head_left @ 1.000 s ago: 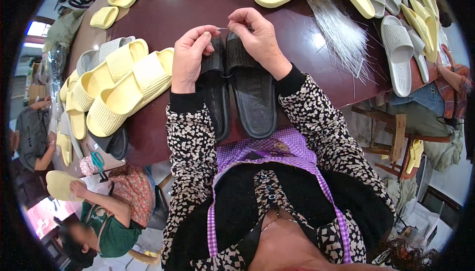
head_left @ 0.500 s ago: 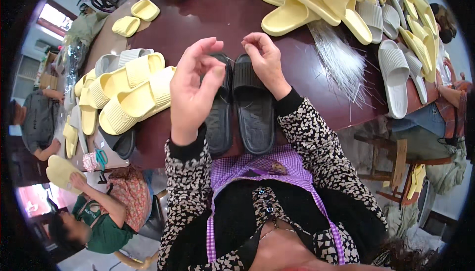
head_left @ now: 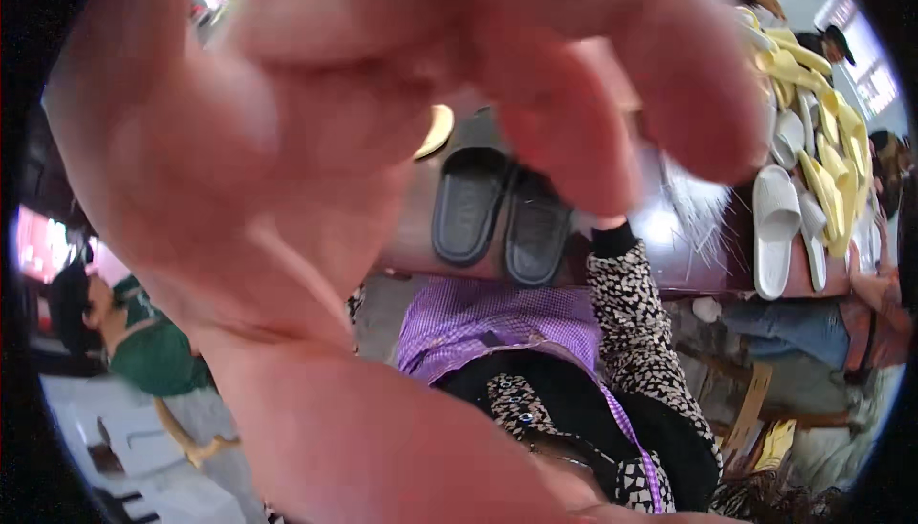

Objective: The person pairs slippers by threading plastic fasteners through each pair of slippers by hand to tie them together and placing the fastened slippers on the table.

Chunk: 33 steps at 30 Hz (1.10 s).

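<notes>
My left hand (head_left: 316,170) fills much of the view, very close and partly blurred. Its fingers are bent and spaced apart, with nothing seen between them. Behind it, a pair of black slide sandals, the left slide (head_left: 470,207) and the right slide (head_left: 537,237), lies side by side at the table's near edge. The fingers cover part of their straps. Of my right hand (head_left: 609,223) only a sliver shows above its black cuff, beside the right slide. Its fingers are hidden behind my left hand.
Bundled clear thin strips (head_left: 693,204) lie on the dark red table (head_left: 406,237). Yellow slides (head_left: 837,170) and a light grey slide (head_left: 776,228) crowd its right end. A person in green (head_left: 153,352) is at the left; another person's hand (head_left: 875,285) shows at the right.
My left hand has risen from beside the black slides to right in front of the view. The view has shifted, and my right hand is now mostly covered.
</notes>
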Each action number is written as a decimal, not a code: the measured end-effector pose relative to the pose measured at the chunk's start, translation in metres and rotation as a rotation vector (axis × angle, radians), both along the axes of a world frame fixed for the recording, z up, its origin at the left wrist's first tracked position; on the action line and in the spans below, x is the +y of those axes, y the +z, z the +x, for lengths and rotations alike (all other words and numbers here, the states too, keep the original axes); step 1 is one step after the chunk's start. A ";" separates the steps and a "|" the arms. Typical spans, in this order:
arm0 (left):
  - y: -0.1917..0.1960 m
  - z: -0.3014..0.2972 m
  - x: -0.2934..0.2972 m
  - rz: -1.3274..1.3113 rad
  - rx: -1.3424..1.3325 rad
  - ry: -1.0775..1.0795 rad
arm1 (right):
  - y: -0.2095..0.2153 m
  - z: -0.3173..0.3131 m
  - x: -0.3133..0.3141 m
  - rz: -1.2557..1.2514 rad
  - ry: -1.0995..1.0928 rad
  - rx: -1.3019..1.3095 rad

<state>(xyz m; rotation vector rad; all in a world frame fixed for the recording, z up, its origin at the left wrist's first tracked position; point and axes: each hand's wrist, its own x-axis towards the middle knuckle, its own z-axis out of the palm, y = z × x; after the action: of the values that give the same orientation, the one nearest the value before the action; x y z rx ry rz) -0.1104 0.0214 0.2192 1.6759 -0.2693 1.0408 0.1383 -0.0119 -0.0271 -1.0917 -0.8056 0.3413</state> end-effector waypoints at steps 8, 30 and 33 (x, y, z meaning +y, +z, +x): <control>-0.008 -0.026 0.067 -0.011 0.060 0.106 | 0.096 -0.047 -0.002 -0.033 0.092 -0.348; -0.070 0.080 0.306 0.018 -0.102 -0.240 | 0.181 -0.014 0.067 0.386 0.448 -0.963; -0.076 0.171 0.374 0.048 -0.195 -0.390 | 0.186 -0.010 0.285 0.351 0.342 -1.089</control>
<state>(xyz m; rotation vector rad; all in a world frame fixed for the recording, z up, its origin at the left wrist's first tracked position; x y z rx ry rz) 0.0603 0.3951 0.1429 1.4860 -0.7228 0.9046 0.1282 0.2727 0.1592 -0.7493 -1.9482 -0.1584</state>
